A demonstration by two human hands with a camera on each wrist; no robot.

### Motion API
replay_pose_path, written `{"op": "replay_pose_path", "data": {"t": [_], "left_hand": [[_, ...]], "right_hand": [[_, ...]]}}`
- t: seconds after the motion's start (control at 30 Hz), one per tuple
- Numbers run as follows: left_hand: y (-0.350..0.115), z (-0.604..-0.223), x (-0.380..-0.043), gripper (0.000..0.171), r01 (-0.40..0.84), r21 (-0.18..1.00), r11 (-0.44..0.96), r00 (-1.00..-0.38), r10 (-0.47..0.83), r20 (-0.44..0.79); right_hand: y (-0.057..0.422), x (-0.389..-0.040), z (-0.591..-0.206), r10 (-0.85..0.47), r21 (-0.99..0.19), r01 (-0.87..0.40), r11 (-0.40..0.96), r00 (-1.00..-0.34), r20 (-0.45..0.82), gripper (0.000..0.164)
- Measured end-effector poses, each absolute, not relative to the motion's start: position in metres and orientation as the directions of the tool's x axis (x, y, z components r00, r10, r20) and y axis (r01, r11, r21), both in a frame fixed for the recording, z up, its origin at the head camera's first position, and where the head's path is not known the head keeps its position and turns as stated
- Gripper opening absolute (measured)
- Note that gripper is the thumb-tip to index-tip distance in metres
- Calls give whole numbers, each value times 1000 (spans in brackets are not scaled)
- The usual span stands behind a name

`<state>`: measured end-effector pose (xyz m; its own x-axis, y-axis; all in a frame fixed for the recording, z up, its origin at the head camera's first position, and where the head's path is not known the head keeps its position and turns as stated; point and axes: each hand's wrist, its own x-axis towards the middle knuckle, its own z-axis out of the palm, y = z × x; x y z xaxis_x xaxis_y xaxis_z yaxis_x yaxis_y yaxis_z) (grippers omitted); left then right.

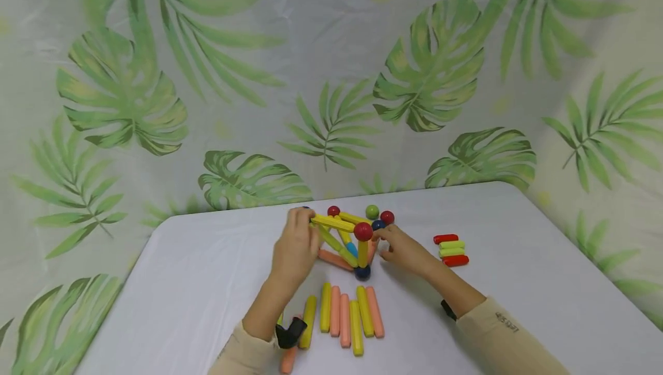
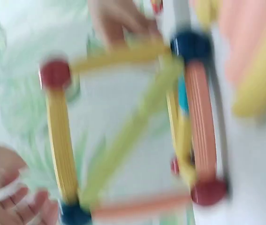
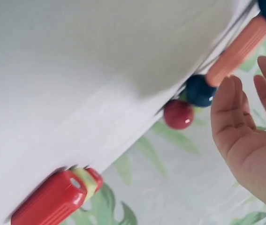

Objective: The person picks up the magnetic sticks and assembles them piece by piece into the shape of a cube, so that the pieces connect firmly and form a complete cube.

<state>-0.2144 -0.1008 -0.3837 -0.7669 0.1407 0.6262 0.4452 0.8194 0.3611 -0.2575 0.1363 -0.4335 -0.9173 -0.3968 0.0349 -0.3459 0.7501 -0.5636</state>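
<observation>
A frame of magnetic sticks and balls stands on the table. A yellow stick [image 1: 335,224] spans its top to a red ball [image 1: 364,232], over an upright and a dark blue ball [image 1: 362,272]. A yellow-green diagonal stick [image 2: 133,131] crosses one side above an orange base stick [image 1: 336,259]. My left hand [image 1: 296,245] is at the frame's upper left corner, its loosely bent fingers right at a blue ball [image 2: 74,213]. My right hand [image 1: 406,248] is on the other side, fingers spread and relaxed beside another orange stick [image 3: 240,50], nothing between them.
Several yellow and orange sticks [image 1: 345,320] lie in front of the frame, some near my left wrist. Red and yellow-green short sticks [image 1: 452,249] are at the right. A green ball [image 1: 372,211] and a red ball [image 1: 387,217] sit behind, near the white table's [image 1: 207,260] back edge.
</observation>
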Motion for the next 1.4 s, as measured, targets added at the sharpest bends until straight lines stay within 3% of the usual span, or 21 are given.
{"op": "replay_pose_path", "data": {"t": [0.1,0.23,0.4,0.63,1.0,1.4], "left_hand": [[-79,-382,-207,39,629,351,693,-709,327,624],[-63,-392,-206,46,646,400,650,-746,427,511],[-56,-398,-209,43,638,451,624,-754,388,530],[-59,-395,-210,39,633,437,639,-742,340,577],[-91,-397,-217,36,630,482,609,-733,261,628],[-102,-399,-228,36,556,585,591,-794,168,585]], "right_hand": [[146,-270,-437,-435,-492,-416,764,-897,83,34],[151,-283,-444,-478,-441,-463,769,-874,85,39],[151,-292,-447,-507,-419,-492,763,-858,84,41],[149,-291,-444,-525,-377,-521,766,-845,102,34],[146,-279,-441,-486,-350,-466,813,-873,33,32],[140,-268,-441,-481,-358,-448,819,-877,-2,28]]}}
